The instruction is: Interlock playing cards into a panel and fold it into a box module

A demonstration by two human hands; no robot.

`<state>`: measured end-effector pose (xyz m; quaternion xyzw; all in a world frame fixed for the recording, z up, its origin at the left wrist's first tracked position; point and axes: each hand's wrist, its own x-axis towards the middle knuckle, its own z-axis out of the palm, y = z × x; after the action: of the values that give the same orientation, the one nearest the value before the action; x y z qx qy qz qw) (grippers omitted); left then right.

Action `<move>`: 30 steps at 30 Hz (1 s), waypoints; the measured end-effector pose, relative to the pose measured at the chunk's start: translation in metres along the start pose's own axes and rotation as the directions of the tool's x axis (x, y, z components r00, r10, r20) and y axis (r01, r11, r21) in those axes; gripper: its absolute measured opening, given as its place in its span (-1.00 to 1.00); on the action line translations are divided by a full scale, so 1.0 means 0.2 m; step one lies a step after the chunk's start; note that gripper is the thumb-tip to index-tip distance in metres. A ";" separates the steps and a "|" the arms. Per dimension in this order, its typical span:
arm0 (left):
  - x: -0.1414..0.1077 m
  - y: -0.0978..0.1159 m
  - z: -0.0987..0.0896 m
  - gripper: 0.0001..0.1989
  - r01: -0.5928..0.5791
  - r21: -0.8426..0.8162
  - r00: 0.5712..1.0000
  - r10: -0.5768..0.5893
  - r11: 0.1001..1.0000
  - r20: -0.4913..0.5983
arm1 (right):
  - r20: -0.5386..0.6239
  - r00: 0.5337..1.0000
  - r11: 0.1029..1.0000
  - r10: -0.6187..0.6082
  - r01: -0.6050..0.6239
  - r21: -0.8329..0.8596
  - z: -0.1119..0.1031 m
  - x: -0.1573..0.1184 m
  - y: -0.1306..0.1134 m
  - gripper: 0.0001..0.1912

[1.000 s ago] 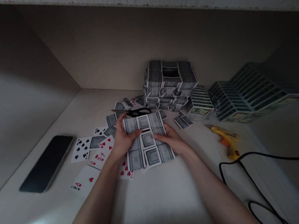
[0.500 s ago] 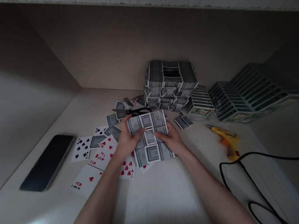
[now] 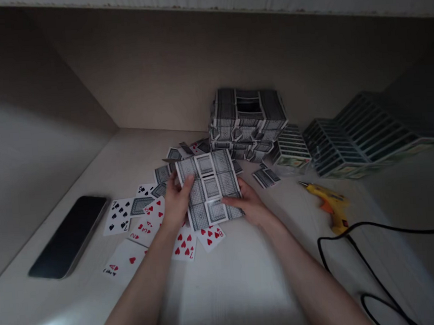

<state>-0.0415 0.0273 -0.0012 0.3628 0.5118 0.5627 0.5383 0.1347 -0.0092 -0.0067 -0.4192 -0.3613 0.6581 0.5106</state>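
Phone (image 3: 68,236) lay face-up at 9 o'clock on the desk (image 3: 230,295), well apart from the work, likely parked out of the way. Loose cards (image 3: 143,222) were fanned face-up between the phone and the hands, within easy reach. Left hand (image 3: 176,205) gripped the left edge of the card panel (image 3: 209,188), thumb over the patterned face, fingers behind, closed on it. The panel, a flat sheet of joined card backs, sat at centre, tilted up off the desk toward the camera, probably so its face could be checked. Right hand (image 3: 247,205) held the lower right corner at about 4 o'clock of the panel, fingers pinched narrow on the edge. Two-hand hold kept the floppy sheet from sagging. The card box (image 3: 248,123) stood behind at 12 o'clock, against the back wall, apart from the panel. Ribbed card stacks (image 3: 352,138) lay at 2 o'clock. Glue gun (image 3: 329,206) rested at 3 o'clock on its side, nozzle toward the work, cord (image 3: 357,251) trailing off to 4 o'clock, near the right hand but not touching.
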 end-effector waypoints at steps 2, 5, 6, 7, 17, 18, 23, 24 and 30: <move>-0.02 0.00 0.01 -0.48 0.060 -0.031 0.988 -0.055 0.998 0.142 | -0.059 0.995 0.996 -0.083 0.083 -0.014 -0.01 0.01 0.02 -0.45; -0.03 -0.02 0.01 -0.52 0.032 0.055 0.954 -0.047 0.998 0.297 | -0.099 0.985 0.990 -0.139 0.136 -0.034 -0.01 0.03 0.03 -0.42; -0.03 -0.03 0.01 -0.52 0.006 0.083 0.954 -0.030 0.997 0.297 | -0.090 0.986 0.989 -0.141 0.137 -0.046 -0.01 0.03 0.02 -0.37; -0.03 -0.04 0.00 -0.53 -0.018 0.096 0.958 -0.010 0.995 0.288 | -0.075 0.987 0.988 -0.143 0.139 -0.060 -0.01 0.02 0.02 -0.32; 0.00 0.01 -0.05 -0.52 -0.020 0.078 0.964 -0.001 0.997 0.266 | -0.053 0.977 0.972 -0.205 0.197 -0.127 0.01 0.01 -0.02 -0.17; 0.00 0.01 -0.05 -0.51 -0.017 0.082 0.965 -0.005 0.997 0.263 | -0.048 0.977 0.972 -0.206 0.199 -0.128 0.01 0.01 -0.02 -0.18; 0.00 0.00 -0.04 -0.51 -0.042 0.094 0.974 0.020 0.995 0.227 | -0.053 0.977 0.973 -0.209 0.202 -0.109 0.01 0.01 -0.02 -0.18; 0.00 -0.01 -0.04 -0.51 -0.050 0.093 0.974 0.027 0.994 0.225 | -0.054 0.976 0.973 -0.210 0.203 -0.109 0.00 0.01 -0.02 -0.18; 0.00 -0.02 -0.02 -0.51 -0.042 0.083 0.980 0.025 0.996 0.200 | -0.056 0.975 0.971 -0.213 0.205 -0.123 0.00 0.01 -0.01 -0.17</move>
<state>-0.0453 0.0257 -0.0062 0.4489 0.4734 0.5099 0.5607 0.1348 -0.0071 -0.0053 -0.4304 -0.4234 0.5635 0.5639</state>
